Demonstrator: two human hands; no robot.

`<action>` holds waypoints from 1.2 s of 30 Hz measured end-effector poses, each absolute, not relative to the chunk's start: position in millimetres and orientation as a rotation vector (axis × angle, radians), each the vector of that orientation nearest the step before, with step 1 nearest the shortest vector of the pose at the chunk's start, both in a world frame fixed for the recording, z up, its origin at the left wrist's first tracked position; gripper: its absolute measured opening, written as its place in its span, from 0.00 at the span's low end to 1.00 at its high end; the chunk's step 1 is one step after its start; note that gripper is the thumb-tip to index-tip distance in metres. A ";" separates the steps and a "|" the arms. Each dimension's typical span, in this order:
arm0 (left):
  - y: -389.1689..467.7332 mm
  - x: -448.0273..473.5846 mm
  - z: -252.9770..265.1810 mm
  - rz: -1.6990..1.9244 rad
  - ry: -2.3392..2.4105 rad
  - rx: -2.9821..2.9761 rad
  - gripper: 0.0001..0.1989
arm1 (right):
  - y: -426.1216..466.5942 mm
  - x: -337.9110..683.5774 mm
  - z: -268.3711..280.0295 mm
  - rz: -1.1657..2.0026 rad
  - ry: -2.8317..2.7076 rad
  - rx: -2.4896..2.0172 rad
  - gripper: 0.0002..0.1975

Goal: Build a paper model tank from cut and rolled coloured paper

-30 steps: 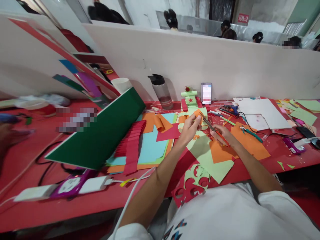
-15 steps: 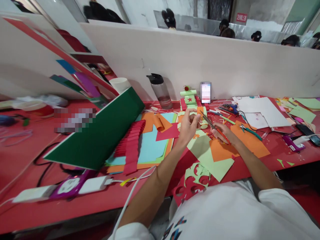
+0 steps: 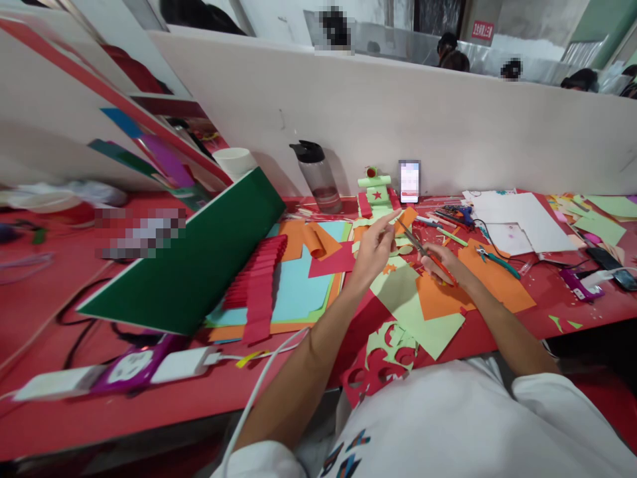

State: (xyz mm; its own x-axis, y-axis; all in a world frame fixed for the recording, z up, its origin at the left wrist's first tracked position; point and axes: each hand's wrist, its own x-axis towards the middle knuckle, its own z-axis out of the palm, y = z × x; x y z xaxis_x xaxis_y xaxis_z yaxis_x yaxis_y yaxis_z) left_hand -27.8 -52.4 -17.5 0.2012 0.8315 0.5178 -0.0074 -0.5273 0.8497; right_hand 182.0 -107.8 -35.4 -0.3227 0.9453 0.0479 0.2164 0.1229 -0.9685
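Between the fingers of my left hand [image 3: 375, 247] is a small piece of orange paper [image 3: 407, 216]. My right hand [image 3: 438, 260] grips orange-handled scissors [image 3: 417, 244], whose blades reach up to the edge of that paper. Below my hands lie a light green sheet [image 3: 404, 292] and a larger orange sheet [image 3: 442, 297]. Just behind, a light green paper model [image 3: 377, 194] with a red star stands on the table. Cut-out scraps of green paper [image 3: 391, 345] and red paper [image 3: 355, 378] with round holes lie close to my body.
Left of my arm, a green board [image 3: 189, 259] leans beside pleated red paper [image 3: 261, 285] and stacked coloured sheets. A water bottle [image 3: 318, 176] and a phone [image 3: 409, 182] stand near the white partition [image 3: 249, 86]. Green-handled pliers [image 3: 500, 262] lie right. A white cable [image 3: 263, 385] crosses my left arm.
The orange piece in my left hand has turned to a tilted angle, and the left fingers have shifted with it. My right hand stays nearly in place with the scissors.
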 end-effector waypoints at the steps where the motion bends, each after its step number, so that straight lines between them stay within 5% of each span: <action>1: -52.0 -28.2 -16.5 1.422 0.764 1.707 0.13 | -107.7 182.2 -35.7 1.236 -1.676 -1.143 0.22; 36: -48.1 -29.1 -21.3 1.450 0.789 1.337 0.18 | -106.9 177.0 -43.1 1.247 -1.638 -1.134 0.22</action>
